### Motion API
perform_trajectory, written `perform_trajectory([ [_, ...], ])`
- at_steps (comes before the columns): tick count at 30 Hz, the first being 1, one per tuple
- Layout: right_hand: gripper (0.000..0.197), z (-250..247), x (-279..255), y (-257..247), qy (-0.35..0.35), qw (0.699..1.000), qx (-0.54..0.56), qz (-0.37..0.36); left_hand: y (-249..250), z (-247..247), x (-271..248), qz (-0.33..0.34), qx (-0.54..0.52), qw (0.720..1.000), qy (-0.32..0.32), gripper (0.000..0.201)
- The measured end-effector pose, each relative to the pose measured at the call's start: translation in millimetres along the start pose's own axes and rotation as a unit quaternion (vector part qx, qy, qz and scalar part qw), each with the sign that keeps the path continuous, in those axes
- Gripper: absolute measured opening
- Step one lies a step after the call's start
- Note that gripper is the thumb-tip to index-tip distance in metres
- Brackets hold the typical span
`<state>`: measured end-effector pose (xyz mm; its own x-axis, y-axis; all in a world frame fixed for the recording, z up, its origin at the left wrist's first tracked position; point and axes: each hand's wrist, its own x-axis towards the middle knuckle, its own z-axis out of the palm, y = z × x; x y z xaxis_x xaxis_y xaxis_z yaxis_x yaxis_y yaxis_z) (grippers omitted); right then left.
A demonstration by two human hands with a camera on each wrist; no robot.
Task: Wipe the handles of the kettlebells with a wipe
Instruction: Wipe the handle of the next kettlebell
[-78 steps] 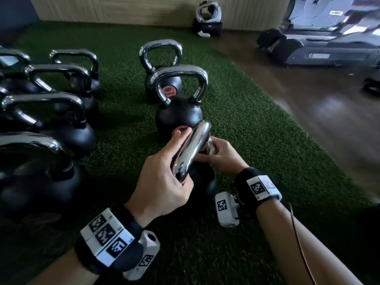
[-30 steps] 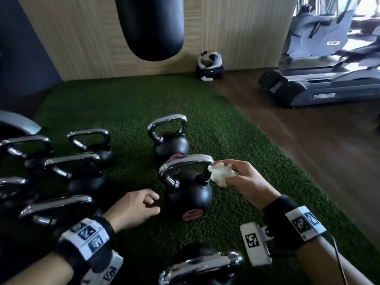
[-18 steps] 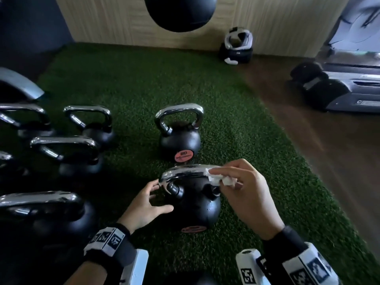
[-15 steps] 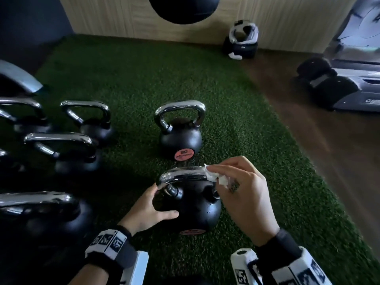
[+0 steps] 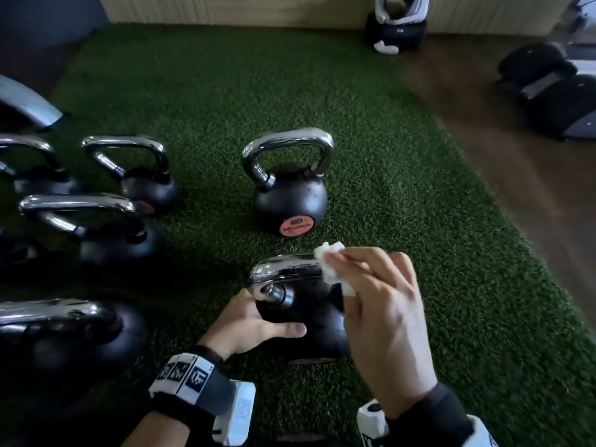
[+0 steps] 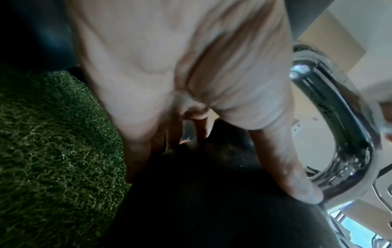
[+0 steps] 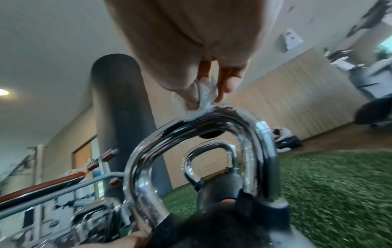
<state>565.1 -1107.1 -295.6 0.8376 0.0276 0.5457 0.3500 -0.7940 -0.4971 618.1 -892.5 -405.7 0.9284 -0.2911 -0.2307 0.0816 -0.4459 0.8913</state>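
Observation:
A black kettlebell [image 5: 309,314] with a chrome handle [image 5: 283,269] stands on green turf just in front of me. My right hand [image 5: 342,272] pinches a crumpled white wipe [image 5: 332,262] and presses it on the right end of that handle's top bar. In the right wrist view the wipe [image 7: 197,110] sits bunched under the fingertips on top of the handle [image 7: 212,127]. My left hand [image 5: 271,317] grips the left side of the black ball, thumb laid across its front. The left wrist view shows the thumb on the ball [image 6: 212,201] below the handle [image 6: 339,117].
A second kettlebell [image 5: 290,201] stands just beyond, and several more [image 5: 106,233] line the left side. Wooden floor [image 5: 516,188] and a treadmill [image 5: 554,91] lie to the right. Boxing headgear [image 5: 396,24] sits by the wall. A punching bag [image 7: 120,117] hangs overhead.
Both hands left the nearest kettlebell for this one. Within the last second the right hand brought the wipe onto the handle's right end and the left hand closed on the ball.

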Motion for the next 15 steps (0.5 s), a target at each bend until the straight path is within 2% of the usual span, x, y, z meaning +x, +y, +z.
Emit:
perform_trajectory([
  [3,0.050,-5,1,12,0.019,0.998,-0.029,0.043,1,1,0,0.008,-0.006,1.000,0.000,0.058],
  [7,0.051,-4,-1,10,0.021,0.999,-0.031,0.011,-2,0,0,0.015,-0.010,1.000,-0.007,0.059],
  [10,0.052,-6,-6,26,0.040,0.996,0.002,0.085,-4,0,0,0.011,-0.012,1.000,-0.011,0.063],
  [12,0.043,-6,-9,34,0.067,0.987,0.033,0.141,-6,0,1,0.013,-0.013,1.000,-0.012,0.064],
  [15,0.033,-3,-14,38,0.083,0.983,0.042,0.157,-8,0,1,0.015,-0.010,1.000,-0.012,0.064],
])
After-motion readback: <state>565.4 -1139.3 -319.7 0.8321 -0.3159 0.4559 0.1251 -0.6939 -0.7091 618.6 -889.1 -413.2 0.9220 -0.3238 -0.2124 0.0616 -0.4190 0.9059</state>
